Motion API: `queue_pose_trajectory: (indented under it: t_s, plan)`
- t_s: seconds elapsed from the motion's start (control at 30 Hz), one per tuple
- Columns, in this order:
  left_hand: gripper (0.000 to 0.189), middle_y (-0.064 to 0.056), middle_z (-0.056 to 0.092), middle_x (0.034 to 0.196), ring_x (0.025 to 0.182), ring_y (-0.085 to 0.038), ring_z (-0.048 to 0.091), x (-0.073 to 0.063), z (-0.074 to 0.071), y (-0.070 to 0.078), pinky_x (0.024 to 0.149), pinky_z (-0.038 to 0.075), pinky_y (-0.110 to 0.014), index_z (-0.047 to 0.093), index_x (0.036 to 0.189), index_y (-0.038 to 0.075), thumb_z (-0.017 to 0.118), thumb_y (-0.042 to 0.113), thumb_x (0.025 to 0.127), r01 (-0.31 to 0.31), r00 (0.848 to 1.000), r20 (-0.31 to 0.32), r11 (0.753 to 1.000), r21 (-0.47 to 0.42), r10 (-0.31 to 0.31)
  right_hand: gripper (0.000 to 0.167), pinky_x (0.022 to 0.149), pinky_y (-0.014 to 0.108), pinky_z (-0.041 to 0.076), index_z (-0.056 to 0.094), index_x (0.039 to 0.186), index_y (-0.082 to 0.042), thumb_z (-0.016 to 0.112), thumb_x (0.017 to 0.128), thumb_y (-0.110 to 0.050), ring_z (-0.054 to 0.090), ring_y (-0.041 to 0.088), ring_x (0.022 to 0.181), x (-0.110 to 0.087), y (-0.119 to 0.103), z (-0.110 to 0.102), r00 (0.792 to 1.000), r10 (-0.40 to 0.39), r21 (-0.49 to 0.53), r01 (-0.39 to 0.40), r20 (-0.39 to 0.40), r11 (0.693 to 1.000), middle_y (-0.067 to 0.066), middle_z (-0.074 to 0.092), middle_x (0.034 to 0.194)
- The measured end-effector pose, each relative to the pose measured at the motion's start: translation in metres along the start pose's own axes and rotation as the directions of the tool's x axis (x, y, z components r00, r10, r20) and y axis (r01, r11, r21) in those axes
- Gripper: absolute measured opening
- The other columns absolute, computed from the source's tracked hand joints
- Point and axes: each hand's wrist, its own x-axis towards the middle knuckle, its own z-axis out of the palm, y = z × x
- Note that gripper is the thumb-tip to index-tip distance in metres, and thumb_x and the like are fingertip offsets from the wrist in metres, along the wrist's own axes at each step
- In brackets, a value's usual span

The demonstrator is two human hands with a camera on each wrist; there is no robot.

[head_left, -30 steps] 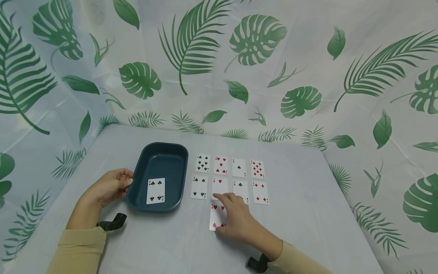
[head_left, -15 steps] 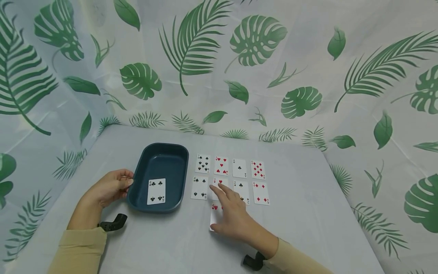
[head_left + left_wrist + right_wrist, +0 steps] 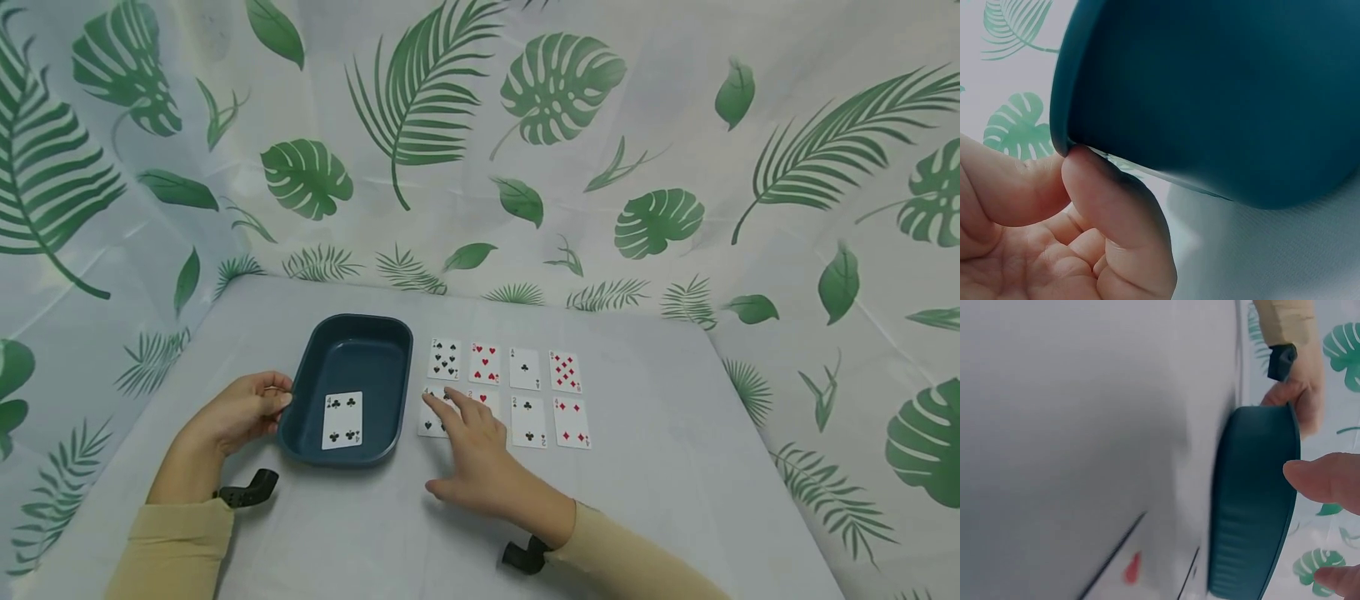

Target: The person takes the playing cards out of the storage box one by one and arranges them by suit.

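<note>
My left hand (image 3: 243,408) pinches the left rim of a dark blue tray (image 3: 352,362) between thumb and fingers. Its thumb (image 3: 1119,212) lies against the rim in the left wrist view. A four of clubs (image 3: 342,421) lies face up in the tray. My right hand (image 3: 480,462), fingers spread, hovers over the four of spades (image 3: 429,427) and covers part of the two of hearts (image 3: 483,397). It hides the four of hearts in the head view. In the right wrist view a card with a red pip (image 3: 1132,569) lies on the table.
Several cards lie face up in two rows right of the tray: seven of spades (image 3: 444,360), five of hearts (image 3: 484,363), ace of clubs (image 3: 524,369), a many-pip diamond (image 3: 565,372), two of clubs (image 3: 529,422) and four of diamonds (image 3: 572,423). A leaf-patterned sheet (image 3: 555,183) stands behind.
My right hand has moved left from the four of hearts toward the tray, its fingers spreading. The two of clubs is uncovered now. The left hand and tray have stayed put.
</note>
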Motion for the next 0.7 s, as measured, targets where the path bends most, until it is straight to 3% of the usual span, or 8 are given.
queue_pose_trajectory:
  t_s: [0.17, 0.37, 0.5, 0.7]
  plan:
    - [0.014, 0.003, 0.057, 0.086, 0.072, -0.011, 0.057, 0.001, -0.001, -0.002, 0.065, 0.053, -0.028, 0.048, 0.122, -0.005, 0.050, 0.004, 0.111, 0.001, 1.000, 0.000, 1.000, -0.004, -0.001, 0.114, 0.118, 0.068, 0.029, 0.027, 0.169, -0.038, 0.095, 0.077, -0.033, 0.027, 0.032, 0.159, 0.013, -0.014, 0.003, 0.999, -0.036, 0.024, 0.036, -0.003, 0.999, 0.006, 0.026, 0.176]
    - [0.015, 0.002, 0.056, 0.086, 0.073, -0.011, 0.056, 0.002, 0.002, -0.001, 0.065, 0.053, -0.029, 0.047, 0.122, -0.006, 0.050, 0.003, 0.110, 0.001, 1.000, -0.022, 1.000, 0.016, 0.000, 0.110, 0.120, 0.067, 0.026, 0.030, 0.168, -0.035, 0.095, 0.079, -0.033, 0.024, 0.030, 0.161, 0.032, -0.024, 0.006, 0.988, -0.146, 0.039, 0.148, -0.049, 0.988, 0.003, 0.025, 0.176]
    - [0.016, 0.001, 0.056, 0.085, 0.073, -0.012, 0.056, 0.002, 0.004, 0.000, 0.065, 0.054, -0.030, 0.047, 0.122, -0.007, 0.051, 0.002, 0.109, 0.001, 1.000, -0.029, 1.000, 0.024, 0.000, 0.110, 0.119, 0.069, 0.026, 0.031, 0.168, -0.032, 0.096, 0.079, -0.035, 0.023, 0.034, 0.161, 0.044, -0.034, 0.007, 0.979, -0.195, 0.013, 0.196, -0.068, 0.981, 0.005, 0.024, 0.176]
    - [0.015, 0.002, 0.058, 0.084, 0.072, -0.012, 0.057, 0.001, 0.002, -0.001, 0.065, 0.054, -0.031, 0.047, 0.121, -0.006, 0.050, 0.003, 0.110, 0.001, 1.000, -0.028, 1.000, 0.016, -0.001, 0.113, 0.120, 0.070, 0.026, 0.027, 0.169, -0.037, 0.096, 0.079, -0.038, 0.021, 0.034, 0.161, 0.064, -0.054, 0.012, 0.965, -0.254, -0.026, 0.253, -0.059, 0.967, 0.004, 0.022, 0.177]
